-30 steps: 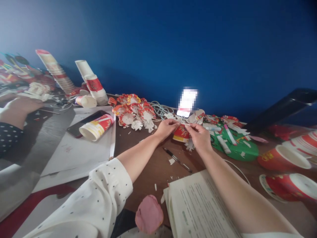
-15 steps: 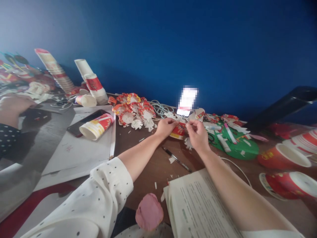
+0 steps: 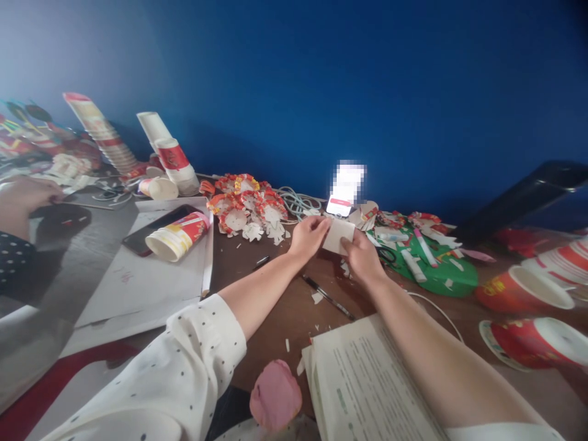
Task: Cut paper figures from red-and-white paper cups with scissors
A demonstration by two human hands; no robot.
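A small piece cut from a paper cup (image 3: 338,237) is held up over the brown table, its plain white side facing me. My right hand (image 3: 364,256) is closed on its right edge, thumb on the white face. At the piece's left edge, my left hand (image 3: 309,237) is closed in a pinch on it. Behind the piece a lit phone (image 3: 346,187) leans upright by the blue wall, its screen blurred out. A black pen (image 3: 328,297) lies below my hands, and black scissors handles (image 3: 386,255) show just right of my right hand.
Cut-up cup flowers (image 3: 250,205) are heaped at the back left. A green sheet (image 3: 448,275) carries markers and scraps. Paper cups (image 3: 523,291) stand right; a cup (image 3: 177,237) lies by a dark phone (image 3: 151,231). Printed sheets (image 3: 362,373) lie in front. Another person's hand (image 3: 30,196) rests far left.
The cup piece has been turned over, from its red and yellow printed side to its white side. My right hand has shifted slightly down and left.
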